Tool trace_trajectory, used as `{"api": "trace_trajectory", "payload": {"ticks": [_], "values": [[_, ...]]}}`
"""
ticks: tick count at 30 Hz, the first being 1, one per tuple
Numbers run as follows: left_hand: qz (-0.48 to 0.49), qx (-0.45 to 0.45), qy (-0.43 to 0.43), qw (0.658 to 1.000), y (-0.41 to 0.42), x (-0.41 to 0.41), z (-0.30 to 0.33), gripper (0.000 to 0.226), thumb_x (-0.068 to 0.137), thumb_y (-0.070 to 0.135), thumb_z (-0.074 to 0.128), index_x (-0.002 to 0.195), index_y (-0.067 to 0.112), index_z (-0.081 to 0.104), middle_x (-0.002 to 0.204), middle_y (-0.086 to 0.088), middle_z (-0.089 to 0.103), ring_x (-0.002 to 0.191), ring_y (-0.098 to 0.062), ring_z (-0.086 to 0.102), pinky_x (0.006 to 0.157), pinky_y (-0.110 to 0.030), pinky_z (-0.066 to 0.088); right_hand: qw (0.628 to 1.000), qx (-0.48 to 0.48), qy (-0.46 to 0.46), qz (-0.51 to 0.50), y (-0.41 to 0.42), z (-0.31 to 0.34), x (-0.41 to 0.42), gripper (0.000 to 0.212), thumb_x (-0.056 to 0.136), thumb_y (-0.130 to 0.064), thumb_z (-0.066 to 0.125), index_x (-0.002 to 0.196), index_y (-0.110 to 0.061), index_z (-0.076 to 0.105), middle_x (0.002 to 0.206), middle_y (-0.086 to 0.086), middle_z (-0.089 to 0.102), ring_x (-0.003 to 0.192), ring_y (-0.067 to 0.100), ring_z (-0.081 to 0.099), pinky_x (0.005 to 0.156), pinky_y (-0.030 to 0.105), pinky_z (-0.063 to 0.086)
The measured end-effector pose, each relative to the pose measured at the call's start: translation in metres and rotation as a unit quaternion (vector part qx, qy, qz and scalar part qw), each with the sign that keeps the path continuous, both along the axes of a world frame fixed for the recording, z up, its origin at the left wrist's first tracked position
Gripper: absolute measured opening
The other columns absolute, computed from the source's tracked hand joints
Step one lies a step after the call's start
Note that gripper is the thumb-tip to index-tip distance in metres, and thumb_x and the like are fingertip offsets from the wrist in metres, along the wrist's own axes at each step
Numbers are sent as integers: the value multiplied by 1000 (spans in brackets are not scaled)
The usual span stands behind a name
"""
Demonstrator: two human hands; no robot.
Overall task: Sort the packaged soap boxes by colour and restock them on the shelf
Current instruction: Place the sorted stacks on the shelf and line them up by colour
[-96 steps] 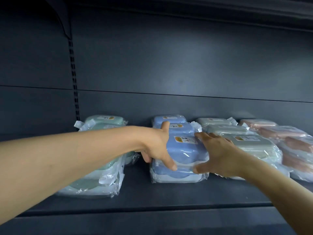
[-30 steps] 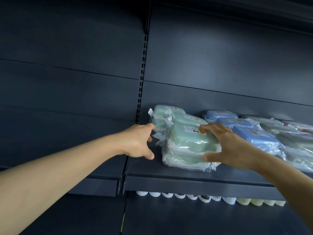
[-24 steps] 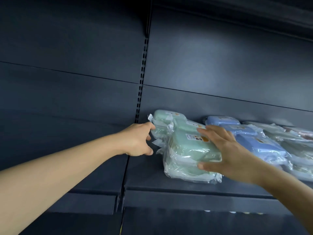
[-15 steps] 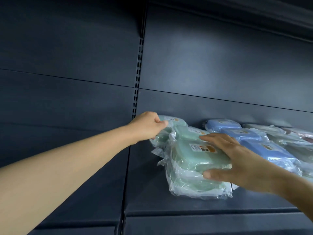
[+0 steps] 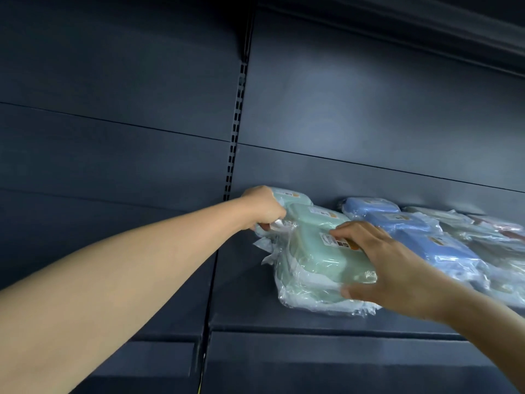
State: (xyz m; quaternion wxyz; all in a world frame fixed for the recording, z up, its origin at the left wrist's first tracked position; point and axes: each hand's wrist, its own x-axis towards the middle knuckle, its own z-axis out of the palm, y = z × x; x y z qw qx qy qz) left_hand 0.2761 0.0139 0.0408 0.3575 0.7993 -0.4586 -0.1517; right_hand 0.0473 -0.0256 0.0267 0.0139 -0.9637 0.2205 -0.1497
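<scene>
A row of green soap boxes in clear plastic wrap (image 5: 315,260) runs front to back at the left end of the dark shelf (image 5: 284,319). My left hand (image 5: 262,207) grips the wrap of a green box near the back of that row. My right hand (image 5: 380,263) lies over the front green box, fingers spread on its label and right side, thumb at its lower front edge. To the right lies a row of blue soap boxes (image 5: 420,231), then pale grey-green boxes (image 5: 466,226) and pink ones (image 5: 505,226) at the frame's edge.
The dark back panel (image 5: 369,115) rises behind the boxes. A slotted upright (image 5: 237,120) separates this bay from the shelf bay on the left (image 5: 113,166). The upper shelf's edge (image 5: 426,27) overhangs at the top right.
My left hand has reached further back and curled onto the wrap of a rear green box. My right hand stays on the front green box. The camera has come closer and tilted up.
</scene>
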Motion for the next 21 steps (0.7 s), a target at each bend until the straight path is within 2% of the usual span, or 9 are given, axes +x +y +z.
{"api": "trace_trajectory", "payload": {"ticks": [2,4,9,13,17,21], "values": [[19,6,-10,1000,8,2,-2,19,83,11,52,66,12,43,61,-4,51,55,-17,54,53,-23,40,1000,0,-6,-1,2,0,-6,71,74,-34,76,131,-40,34,127,-25,34,116,-2,35,96,14,29],[32,10,-8,999,17,4,-4,8,84,14,51,77,11,51,74,-5,62,65,-18,62,54,-24,41,1000,7,-7,0,2,0,-10,70,76,-32,75,133,-38,34,130,-22,35,119,1,35,98,16,29],[5,-11,79,997,39,12,-9,22,96,31,50,105,13,60,85,1,65,76,-16,67,65,-28,44,1000,16,-18,-2,5,-3,-7,69,80,-32,70,137,-36,32,134,-20,34,122,4,31,95,14,25],[-49,-12,92,994,44,9,-4,5,91,18,61,96,15,61,88,-2,71,76,-11,68,68,-25,48,999,27,-31,-10,10,-5,-6,68,82,-30,69,138,-37,32,137,-23,32,118,-1,28,89,10,23],[-95,-17,96,991,24,12,-1,14,87,1,62,81,11,56,79,-6,69,63,-11,68,57,-19,51,998,21,-34,-40,13,1,-1,65,82,-34,69,137,-37,34,134,-21,38,113,-3,34,89,11,25],[-182,26,97,978,8,30,1,13,90,2,58,82,13,56,79,-5,70,62,-9,68,61,-21,51,996,32,-23,-77,14,2,5,63,83,-34,68,134,-43,33,133,-25,36,115,-5,36,94,14,29]]}}
